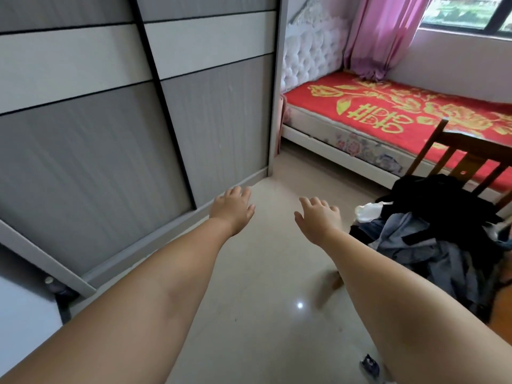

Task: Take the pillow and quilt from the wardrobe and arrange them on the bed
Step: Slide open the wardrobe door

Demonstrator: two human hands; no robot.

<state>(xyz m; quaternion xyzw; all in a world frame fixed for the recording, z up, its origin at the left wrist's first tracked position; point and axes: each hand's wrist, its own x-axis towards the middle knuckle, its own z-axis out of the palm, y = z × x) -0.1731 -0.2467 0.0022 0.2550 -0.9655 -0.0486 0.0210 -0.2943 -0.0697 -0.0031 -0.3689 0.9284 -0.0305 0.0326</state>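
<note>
A grey and white wardrobe (116, 134) with sliding doors fills the left side, and both doors are closed. The bed (388, 112) stands at the far right under a red sheet with a gold pattern. No pillow or quilt is in sight. My left hand (234, 209) is stretched forward over the floor near the wardrobe's bottom rail, fingers apart and empty. My right hand (318, 217) reaches out beside it, also empty with fingers spread.
A wooden chair (454, 162) piled with dark clothes (435, 231) stands at the right, between me and the bed. A pink curtain (385, 34) hangs by the window (468, 12). A tufted white headboard (313, 51) is behind the wardrobe's end. Glossy beige floor (266, 300) lies ahead.
</note>
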